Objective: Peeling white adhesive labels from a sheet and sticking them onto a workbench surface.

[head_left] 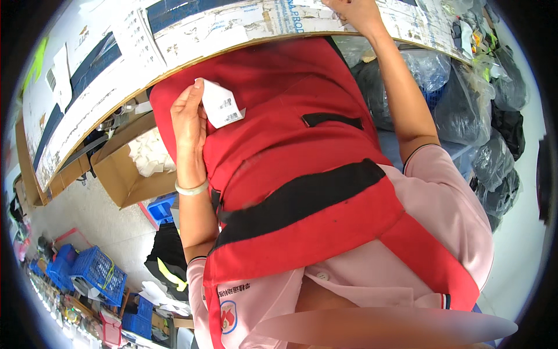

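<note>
Left hand [187,119] pinches a small white paper slip [222,104] between thumb and fingertips, taking it by its left edge, so most of the slip stands free to the right of the hand, in front of the red apron [290,174]. By its look the slip is thin, light and limp: it will bend or crease under any pressure, and a draught could flick it, so a gentle pinch near an edge or corner, as here, suits it better than a full grip. One corner already looks folded over, though the curved view makes that hard to judge.

Right hand [354,13], well apart and higher in the view, rests at the rim of the bench [192,55], a board covered with printed cardboard; its fingers are cut off by the picture's edge, so I cannot tell whether they are spread or curled.

Below and to the left of the left hand sits an open cardboard box [125,168] holding more white paper pieces. Beyond the right arm lie dark bundles in clear plastic bags [465,110].
</note>
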Tool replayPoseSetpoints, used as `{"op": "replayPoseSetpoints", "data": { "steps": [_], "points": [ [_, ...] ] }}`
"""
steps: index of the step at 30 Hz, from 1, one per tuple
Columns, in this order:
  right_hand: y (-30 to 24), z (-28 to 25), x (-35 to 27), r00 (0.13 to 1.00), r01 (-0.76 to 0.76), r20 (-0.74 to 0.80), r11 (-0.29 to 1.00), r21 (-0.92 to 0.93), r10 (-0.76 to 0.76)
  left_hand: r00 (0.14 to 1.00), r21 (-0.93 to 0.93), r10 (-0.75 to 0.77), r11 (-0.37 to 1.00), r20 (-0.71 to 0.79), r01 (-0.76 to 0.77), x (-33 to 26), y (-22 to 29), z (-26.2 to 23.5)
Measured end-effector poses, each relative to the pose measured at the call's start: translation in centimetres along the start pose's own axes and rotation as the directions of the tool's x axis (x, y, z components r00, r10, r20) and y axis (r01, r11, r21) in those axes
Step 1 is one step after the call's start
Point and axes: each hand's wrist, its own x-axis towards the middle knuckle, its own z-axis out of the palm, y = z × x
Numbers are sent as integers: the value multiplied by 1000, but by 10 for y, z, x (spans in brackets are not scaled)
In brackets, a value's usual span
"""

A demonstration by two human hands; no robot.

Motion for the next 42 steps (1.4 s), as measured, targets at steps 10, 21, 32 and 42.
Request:
{"op": "replayPoseSetpoints", "data": {
  "steps": [10, 21, 32, 42],
  "points": [
    [-50, 39, -52, 935, 155, 302, 980, 125, -187, 990, -65, 127, 989, -63, -131, -16, 14, 23],
    [-98, 96, -108, 584, -80, 740, 884, 461, -333, 927, 125, 375, 919, 24, -375, -21, 20, 28],
    [-98, 98, -112, 623, -105, 690, 835, 540, -368, 900, 123, 325, 920, 290, -372, -27, 32, 31],
    [-91, 103, -112, 711, -109, 614, 809, 577, -343, 974, 351, 10, 932, 228, -92, -15, 15, 14]
  ]
}}
